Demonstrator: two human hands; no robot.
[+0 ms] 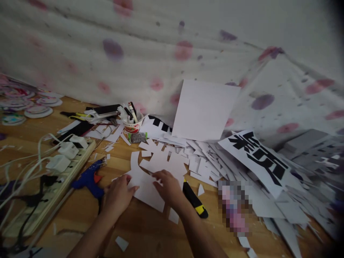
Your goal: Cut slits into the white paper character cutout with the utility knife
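A white cut-out sheet [146, 191] lies on the wooden table between my hands, with a curved strip rising at its upper left. My left hand [120, 195] is at the sheet's left edge, thumb and fingers apart. Over its right part is my right hand [169, 188], fingers spread and bent, fingertips near the curved cut. Just beyond lies a second white cut-out [168, 161] with jagged edges and slots. A black and yellow utility knife [195, 200] rests right of my right hand. The blue glue gun [90, 181] lies left of my left hand.
A power strip [77, 163] with white chargers and cables runs along the left. Behind stand a cup of pens [133, 123] and a leaning white board [205, 111]. White offcuts [212, 157] and a sheet with black characters [255, 161] pile up at right. A pixelated patch hides something.
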